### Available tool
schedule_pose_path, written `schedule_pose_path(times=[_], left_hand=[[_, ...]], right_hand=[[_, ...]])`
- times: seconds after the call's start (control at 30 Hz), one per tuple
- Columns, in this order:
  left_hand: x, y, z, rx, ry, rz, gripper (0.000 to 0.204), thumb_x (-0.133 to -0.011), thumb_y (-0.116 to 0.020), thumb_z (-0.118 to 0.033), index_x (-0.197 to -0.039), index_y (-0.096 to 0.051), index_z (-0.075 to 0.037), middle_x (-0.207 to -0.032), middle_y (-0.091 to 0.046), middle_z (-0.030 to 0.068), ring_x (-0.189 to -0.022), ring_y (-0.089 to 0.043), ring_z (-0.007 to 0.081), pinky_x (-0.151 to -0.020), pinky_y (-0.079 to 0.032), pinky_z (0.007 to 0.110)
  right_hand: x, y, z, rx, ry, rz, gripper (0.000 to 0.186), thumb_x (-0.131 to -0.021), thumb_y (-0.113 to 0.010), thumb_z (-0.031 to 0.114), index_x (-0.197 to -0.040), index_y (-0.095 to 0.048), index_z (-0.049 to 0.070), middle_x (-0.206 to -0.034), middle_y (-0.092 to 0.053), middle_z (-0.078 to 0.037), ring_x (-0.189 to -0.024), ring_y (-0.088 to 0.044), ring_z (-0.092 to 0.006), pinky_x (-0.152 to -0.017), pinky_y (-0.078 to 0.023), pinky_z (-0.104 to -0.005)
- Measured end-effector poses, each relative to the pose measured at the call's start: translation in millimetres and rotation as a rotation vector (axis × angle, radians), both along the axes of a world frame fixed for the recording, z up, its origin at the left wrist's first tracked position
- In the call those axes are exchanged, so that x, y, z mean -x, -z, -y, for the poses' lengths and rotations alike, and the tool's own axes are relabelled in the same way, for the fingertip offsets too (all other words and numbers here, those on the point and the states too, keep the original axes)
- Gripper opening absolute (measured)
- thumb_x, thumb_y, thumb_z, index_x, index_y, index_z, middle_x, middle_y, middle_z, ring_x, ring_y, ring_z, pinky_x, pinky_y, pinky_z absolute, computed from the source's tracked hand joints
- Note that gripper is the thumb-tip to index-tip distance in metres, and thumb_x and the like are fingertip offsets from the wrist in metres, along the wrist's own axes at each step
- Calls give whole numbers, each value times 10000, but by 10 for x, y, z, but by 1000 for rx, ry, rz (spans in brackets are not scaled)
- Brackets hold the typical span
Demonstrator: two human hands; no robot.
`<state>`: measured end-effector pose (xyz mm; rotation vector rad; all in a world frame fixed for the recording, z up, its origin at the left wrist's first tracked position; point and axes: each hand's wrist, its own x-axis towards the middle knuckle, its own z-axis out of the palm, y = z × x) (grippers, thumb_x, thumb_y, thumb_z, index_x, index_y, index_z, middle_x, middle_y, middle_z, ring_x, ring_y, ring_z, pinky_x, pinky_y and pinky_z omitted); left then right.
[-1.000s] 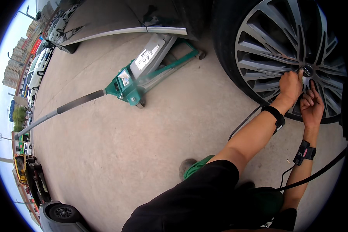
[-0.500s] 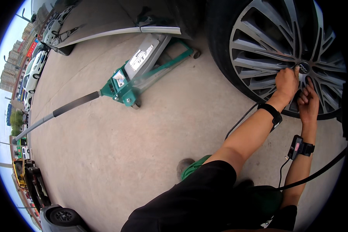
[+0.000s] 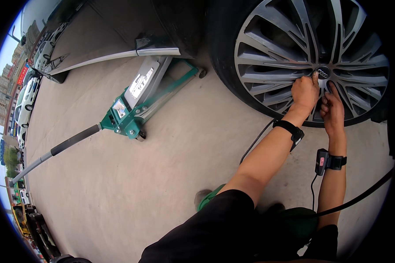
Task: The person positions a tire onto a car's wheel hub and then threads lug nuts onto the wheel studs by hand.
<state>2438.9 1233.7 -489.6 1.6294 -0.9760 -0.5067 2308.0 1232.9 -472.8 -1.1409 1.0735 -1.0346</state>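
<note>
Leftward slides the whole head view since the last frame, wheel [image 3: 289,65], floor jack [image 3: 129,109] and all, so it reads as the camera turning, while both hands keep their spot at the wheel's centre and the work there carries on. Left hand [image 3: 305,93] now: curled, one digit up at the lower-left edge of the round dark centre cap [image 3: 324,72]. Right hand [image 3: 332,109] sits just beside it, index finger stretched up below the cap, the others bent. So they're close together, yet apart; the fingertips are small and shadowed, and I can't tell whether either grips anything. For a container, the wheel's middle comes nearest, and the cap is seated in it, just above the fingers. Well off to the hands' left, that green-and-grey jack stands under the dark car's sill [image 3: 114,59], handle [image 3: 77,139] reaching farther left.
</note>
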Motion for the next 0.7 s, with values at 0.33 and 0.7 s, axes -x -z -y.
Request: schedule_pose_path(times=[0.33,0.7], left_hand=[[-17,30,30,-43,24,31,591,-1030,-508,-433,-734,-738,23,-737,-684,269,-765,-686,470,-724,-547,511],[-42,29,12,-3,111,50,599,-1069,-444,-403,-724,-783,-49,-545,-666,96,-614,-698,286,-705,-553,374]], right_hand=[[-128,-103,-131,-242,-26,529,465,-995,-542,117,-1454,-482,164,-746,-463,45,-587,-406,-43,-553,-325,-206],[-187,-77,-138,492,167,-1215,659,-890,-566,180,-1528,-407,144,-788,-686,-244,-756,-682,-416,-742,-535,-486]])
